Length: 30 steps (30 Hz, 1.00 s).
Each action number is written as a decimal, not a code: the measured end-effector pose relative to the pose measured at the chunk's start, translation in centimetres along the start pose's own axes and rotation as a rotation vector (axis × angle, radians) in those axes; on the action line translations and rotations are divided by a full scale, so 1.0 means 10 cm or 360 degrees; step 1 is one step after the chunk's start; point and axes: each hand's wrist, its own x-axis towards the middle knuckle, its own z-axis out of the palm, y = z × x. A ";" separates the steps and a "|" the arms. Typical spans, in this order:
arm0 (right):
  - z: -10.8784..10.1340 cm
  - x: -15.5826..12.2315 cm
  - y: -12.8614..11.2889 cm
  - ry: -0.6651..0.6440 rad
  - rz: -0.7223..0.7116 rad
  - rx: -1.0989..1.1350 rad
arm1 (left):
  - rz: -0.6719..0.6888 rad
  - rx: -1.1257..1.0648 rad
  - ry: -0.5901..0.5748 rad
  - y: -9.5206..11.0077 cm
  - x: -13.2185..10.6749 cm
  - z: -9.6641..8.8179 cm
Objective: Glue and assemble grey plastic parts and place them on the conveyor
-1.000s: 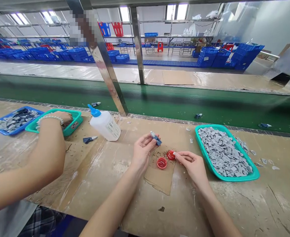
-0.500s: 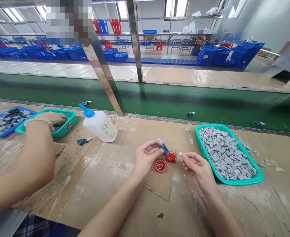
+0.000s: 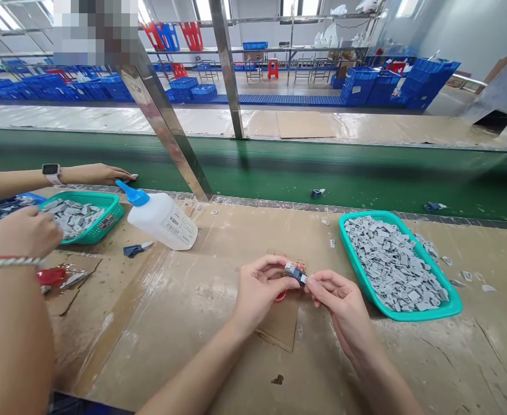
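My left hand (image 3: 257, 291) pinches a small dark-blue and grey plastic part (image 3: 294, 272) between thumb and fingers, just above the cardboard-covered bench. Closed thumb-to-finger, my right hand (image 3: 339, 295) holds a little light-grey plastic piece (image 3: 304, 279) against the right end of that part. How far the two fit together is too small to tell. Below my fingers a red dish (image 3: 280, 296) shows in part; another red one behind the part is mostly covered. They are on a loose piece of cardboard (image 3: 279, 331).
At right stands a teal basket (image 3: 352, 271) of grey pieces. A white squeeze bottle (image 3: 162, 222) leans beside a blue-grey part (image 3: 136, 249). A co-worker's hand (image 3: 29, 230) is near the left teal basket (image 3: 100, 230); another hand (image 3: 93, 173) reaches over the green conveyor belt (image 3: 262, 167).
My right hand has moved left, bringing the grey piece to the part, which has tilted over. The co-worker's hand has left the left basket, and another hand has appeared at the belt.
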 end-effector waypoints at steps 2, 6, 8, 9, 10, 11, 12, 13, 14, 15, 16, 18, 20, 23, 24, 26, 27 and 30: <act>0.00 0.00 0.00 -0.0014 0.0002 -0.0031 | -0.0005 0.0010 0.0007 0.00 -0.01 0.01; -0.03 0.01 0.00 -0.0115 0.0076 -0.0025 | 0.0023 0.0006 0.0002 -0.02 -0.04 0.02; -0.02 0.02 -0.01 -0.0189 0.0135 -0.0018 | 0.0084 0.0030 -0.0007 -0.04 -0.06 0.03; -0.01 0.02 -0.01 -0.0204 0.0143 -0.0023 | 0.0113 0.0049 -0.0010 -0.05 -0.07 0.04; 0.00 0.01 -0.02 -0.0198 0.0123 -0.0038 | 0.0120 0.0063 -0.0015 -0.05 -0.08 0.05; 0.03 0.00 -0.03 -0.0173 0.0080 -0.0067 | 0.0092 0.0061 -0.0029 -0.05 -0.08 0.06; 0.05 -0.02 -0.04 -0.0136 0.0016 -0.0113 | 0.0040 0.0039 -0.0051 -0.05 -0.09 0.06; 0.08 -0.04 -0.05 -0.0086 -0.0069 -0.0193 | -0.0021 0.0007 -0.0081 -0.05 -0.09 0.07; 0.10 -0.06 -0.06 -0.0016 -0.0178 -0.0317 | -0.0079 -0.0024 -0.0113 -0.04 -0.08 0.07; 0.12 -0.09 -0.07 0.0085 -0.0318 -0.0484 | -0.0117 -0.0047 -0.0136 -0.03 -0.07 0.07; 0.13 -0.11 -0.08 0.0210 -0.0497 -0.0684 | -0.0127 -0.0057 -0.0141 -0.03 -0.06 0.07; 0.13 -0.13 -0.08 0.0470 -0.0909 -0.1105 | -0.0098 -0.0072 -0.0096 -0.01 -0.03 0.05; 0.10 -0.15 -0.09 0.0635 -0.1251 -0.1415 | -0.0125 -0.0151 -0.0055 0.02 -0.01 0.03; 0.06 -0.15 -0.10 0.0708 -0.1485 -0.1654 | -0.0266 -0.0384 -0.0065 0.05 0.00 0.00; 0.05 -0.15 -0.10 0.0718 -0.1530 -0.1705 | -0.0317 -0.0451 -0.0069 0.06 0.01 0.00; 0.03 -0.16 -0.12 0.0730 -0.1591 -0.1790 | -0.0390 -0.0534 -0.0057 0.09 0.02 -0.02; 0.02 -0.16 -0.12 0.0736 -0.1608 -0.1819 | -0.0410 -0.0549 -0.0046 0.10 0.03 -0.04; 0.01 -0.17 -0.12 0.0751 -0.1606 -0.1866 | -0.0397 -0.0517 -0.0003 0.14 0.06 -0.07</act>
